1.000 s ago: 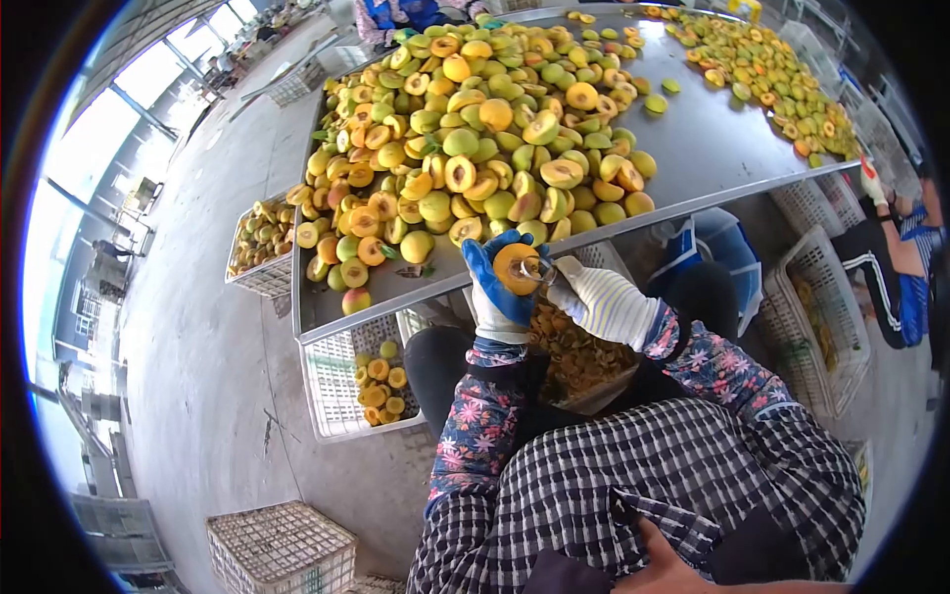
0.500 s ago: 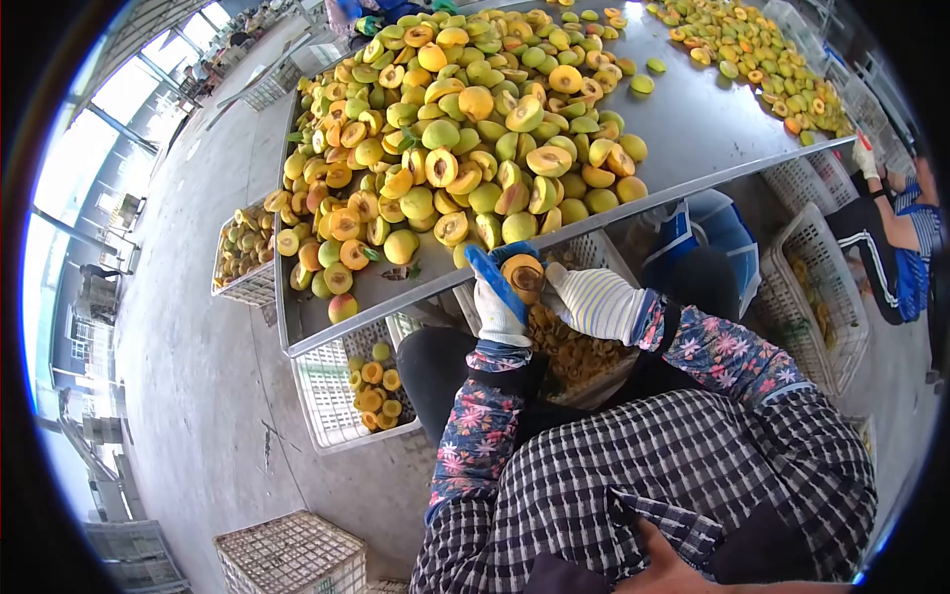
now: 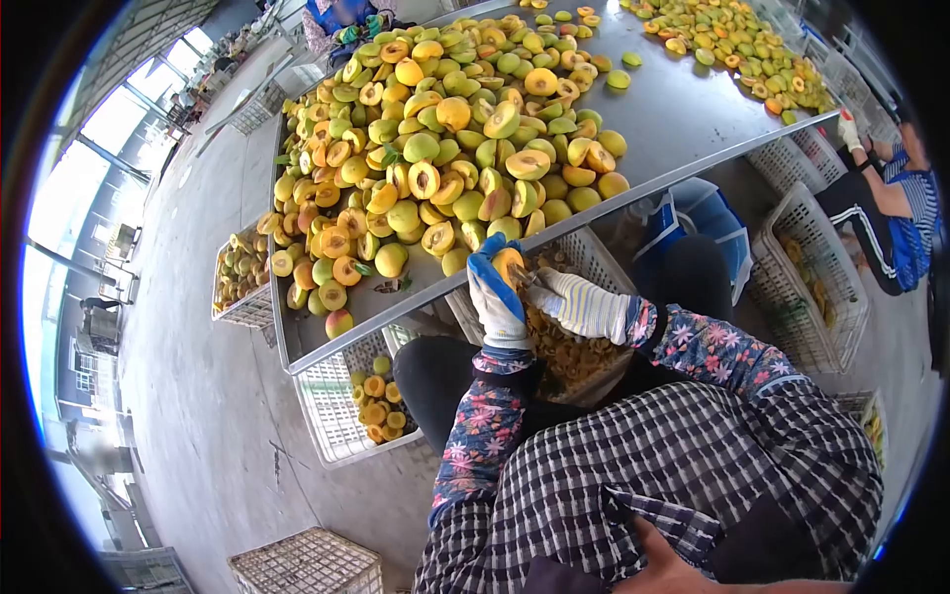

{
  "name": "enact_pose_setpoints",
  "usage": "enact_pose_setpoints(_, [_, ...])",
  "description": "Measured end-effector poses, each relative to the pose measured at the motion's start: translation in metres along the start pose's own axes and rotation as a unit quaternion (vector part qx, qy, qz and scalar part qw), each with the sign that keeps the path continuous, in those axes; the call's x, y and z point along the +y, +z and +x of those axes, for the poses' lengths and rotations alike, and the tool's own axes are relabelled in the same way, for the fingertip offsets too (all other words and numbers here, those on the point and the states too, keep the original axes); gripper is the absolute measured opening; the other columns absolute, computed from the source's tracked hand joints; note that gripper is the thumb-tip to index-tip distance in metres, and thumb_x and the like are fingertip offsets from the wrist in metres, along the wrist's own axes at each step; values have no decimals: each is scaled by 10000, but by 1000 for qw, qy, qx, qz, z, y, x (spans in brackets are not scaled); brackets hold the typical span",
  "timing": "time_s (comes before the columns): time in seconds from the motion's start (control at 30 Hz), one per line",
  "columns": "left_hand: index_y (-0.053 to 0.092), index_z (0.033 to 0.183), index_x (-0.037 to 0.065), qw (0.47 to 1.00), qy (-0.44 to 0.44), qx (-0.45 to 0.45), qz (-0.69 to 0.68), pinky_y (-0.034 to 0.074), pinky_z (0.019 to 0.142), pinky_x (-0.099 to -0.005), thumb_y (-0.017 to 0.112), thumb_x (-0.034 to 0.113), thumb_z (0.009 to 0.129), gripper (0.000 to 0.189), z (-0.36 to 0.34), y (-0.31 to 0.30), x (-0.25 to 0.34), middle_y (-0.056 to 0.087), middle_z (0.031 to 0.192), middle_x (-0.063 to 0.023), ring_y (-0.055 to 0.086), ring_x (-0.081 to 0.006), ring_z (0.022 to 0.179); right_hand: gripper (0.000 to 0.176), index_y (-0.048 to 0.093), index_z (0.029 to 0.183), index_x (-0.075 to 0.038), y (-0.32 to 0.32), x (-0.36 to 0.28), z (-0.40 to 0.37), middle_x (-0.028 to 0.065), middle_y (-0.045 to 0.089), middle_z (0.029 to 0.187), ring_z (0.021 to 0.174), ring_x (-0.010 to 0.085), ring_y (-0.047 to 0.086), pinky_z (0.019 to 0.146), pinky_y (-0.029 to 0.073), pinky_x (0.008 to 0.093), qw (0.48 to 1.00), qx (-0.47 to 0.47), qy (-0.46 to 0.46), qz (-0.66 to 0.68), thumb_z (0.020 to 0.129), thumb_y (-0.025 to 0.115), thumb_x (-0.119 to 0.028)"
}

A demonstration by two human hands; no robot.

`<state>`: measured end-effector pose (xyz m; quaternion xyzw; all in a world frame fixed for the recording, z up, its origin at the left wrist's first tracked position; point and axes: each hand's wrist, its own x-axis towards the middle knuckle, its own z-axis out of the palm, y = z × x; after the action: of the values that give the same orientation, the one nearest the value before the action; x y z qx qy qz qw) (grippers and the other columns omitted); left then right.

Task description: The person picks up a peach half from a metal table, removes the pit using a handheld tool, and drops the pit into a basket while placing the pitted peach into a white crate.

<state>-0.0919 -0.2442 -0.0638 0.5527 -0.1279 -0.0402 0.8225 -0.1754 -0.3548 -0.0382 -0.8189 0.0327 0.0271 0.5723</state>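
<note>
My left hand (image 3: pixel 498 305), in a white glove with a blue coated palm, is closed around a halved peach (image 3: pixel 509 265) with orange flesh. My right hand (image 3: pixel 584 303), in a striped knit glove, has its fingers pinched at the right side of that peach half. Something thin and greyish shows at its fingertips, too small to name. Both hands are just off the near edge of a metal table (image 3: pixel 386 319) bearing a heap of halved peaches (image 3: pixel 435 148). Below my hands, a crate holds brownish peach scraps (image 3: pixel 574 366).
Left of my knees stands a white crate (image 3: pixel 332 416) with peach halves inside. Another crate (image 3: pixel 242 309) is beside the table's left end. A blue-lined container (image 3: pixel 717 223) sits under the table at right. A co-worker (image 3: pixel 905 218) sits far right; another person (image 3: pixel 341 20) is across the table.
The peach half has tilted in my left hand, its cut face turned more sideways. My right fingertips have shifted slightly downward along it. The whole view has swung a little.
</note>
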Motion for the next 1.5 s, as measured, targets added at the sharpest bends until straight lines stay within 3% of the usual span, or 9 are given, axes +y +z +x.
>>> enact_pose_setpoints(0.2, [618,989,-33,981,-170,-2,-92,567,747,-362,360,659,977,738,2,-8,0,661,881,-141,668,-262,771,372,506,1229,29,-5,3,-3,279,654,959,927,444,625,802,487,460,985,-59,-14,-161,990,539,-253])
enact_pose_setpoints(0.37, [601,1067,-51,990,-100,-41,-95,557,782,-364,315,663,985,774,1,-15,-6,665,904,-163,664,-267,823,429,527,1188,-53,-5,-18,-12,15,506,658,423,101,445,351,359,250,956,-101,168,217,1009,500,-442])
enact_pose_setpoints(0.47, [581,1091,-70,998,-29,0,-52,547,816,-357,320,646,994,769,-8,-5,-1,665,910,-178,656,-261,855,430,520,1190,-48,3,-19,-10,24,500,641,422,115,453,351,365,256,954,-81,175,229,1012,492,-438])
enact_pose_setpoints(0.63, [604,1036,-77,994,-94,1,-48,554,773,-345,338,628,1000,755,-4,-13,-3,669,916,-187,657,-250,812,353,527,1191,-10,0,0,0,217,692,951,901,388,660,808,500,444,990,-68,0,-126,987,544,-297])
enact_pose_setpoints(0.73, [620,1012,-71,985,-164,-43,-31,551,741,-332,334,589,1020,720,2,-19,-4,670,910,-179,652,-236,784,360,525,1183,-6,-8,-16,-8,157,675,869,801,315,661,756,518,407,991,-108,80,-8,1001,523,-317])
enact_pose_setpoints(0.9, [630,1058,-48,999,33,7,12,523,804,-331,342,512,1050,630,-9,-7,-9,668,967,-144,635,-211,854,351,524,1096,-3,-11,-33,-12,133,660,806,708,300,654,694,530,411,963,-127,194,136,1006,507,-342])
enact_pose_setpoints(1.0, [622,1089,-33,997,69,23,29,473,908,-331,331,468,1064,580,-7,-8,-19,646,1051,-121,600,-195,964,347,519,1099,12,6,3,1,216,663,836,777,402,654,720,523,449,979,47,-93,-176,995,514,-320])
enact_pose_setpoints(1.4, [636,985,-40,1000,11,-26,11,508,769,-317,375,494,1048,598,-1,-15,-16,668,882,-114,623,-200,796,316,534,1121,16,3,15,0,202,647,881,861,391,636,787,498,413,977,-42,-44,-202,1017,449,-270])
enact_pose_setpoints(1.5, [633,989,-30,999,32,-5,-11,515,786,-336,365,536,1036,629,-7,-12,-12,659,905,-112,622,-208,825,356,523,1133,25,-3,-49,-14,239,647,873,848,409,637,766,504,438,978,-96,182,31,998,496,-303])
